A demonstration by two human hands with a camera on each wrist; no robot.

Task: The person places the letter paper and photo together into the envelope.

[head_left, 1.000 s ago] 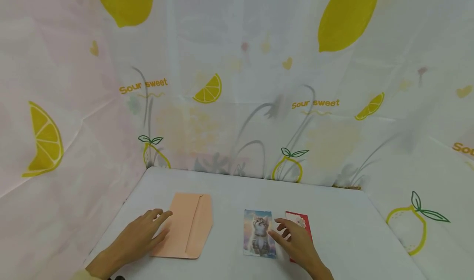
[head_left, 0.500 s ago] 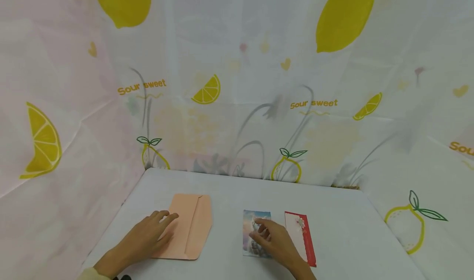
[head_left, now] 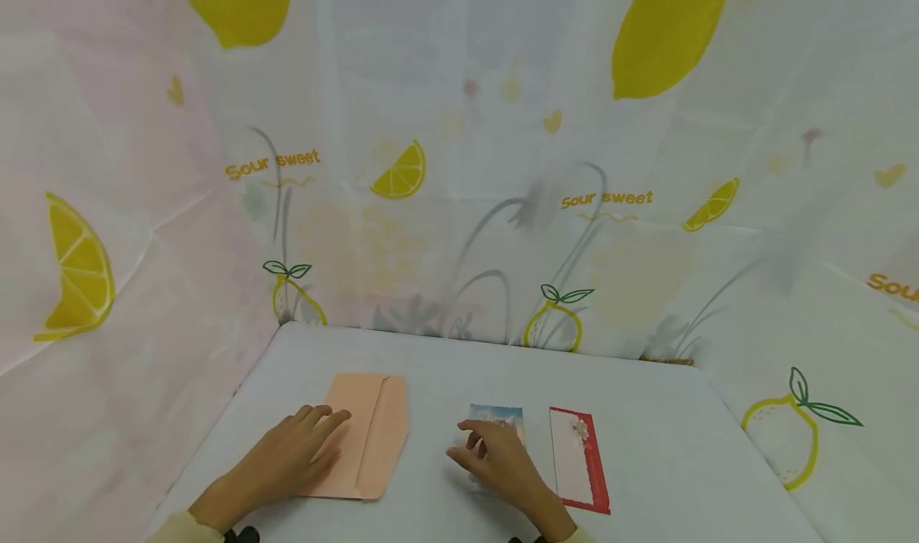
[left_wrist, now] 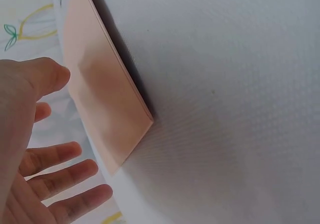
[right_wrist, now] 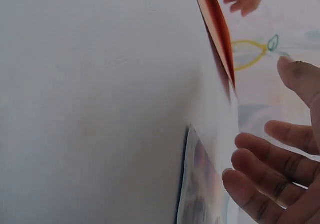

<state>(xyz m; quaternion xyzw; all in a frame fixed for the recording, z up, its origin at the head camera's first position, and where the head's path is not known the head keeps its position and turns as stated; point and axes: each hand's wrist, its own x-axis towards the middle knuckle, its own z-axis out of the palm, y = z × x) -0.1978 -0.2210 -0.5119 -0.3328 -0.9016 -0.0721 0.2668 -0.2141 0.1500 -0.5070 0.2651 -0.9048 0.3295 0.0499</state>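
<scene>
On the left of the white table lies a peach envelope (head_left: 355,439), its pointed flap side facing right. My left hand (head_left: 290,451) hovers over the envelope's left part with loosely bent fingers and holds nothing; the left wrist view shows a gap between the fingers and the envelope (left_wrist: 105,94). Over a kitten picture card (head_left: 502,412) is my right hand (head_left: 498,459), which hides most of the card. Its fingers are relaxed and grip nothing, and in the right wrist view they stand apart from the card (right_wrist: 200,194). A red-edged card (head_left: 577,459) with a white flower lies right of that hand.
A white cloth covers the table (head_left: 438,383). Behind and at both sides hang sheets (head_left: 459,248) printed with lemons and words. A small brown strip (head_left: 668,361) shows at the table's back right edge.
My right hand has moved left from the red-edged card to above the kitten card, uncovering the former. The left hand has shifted slightly right over the envelope. The cards and envelope lie still.
</scene>
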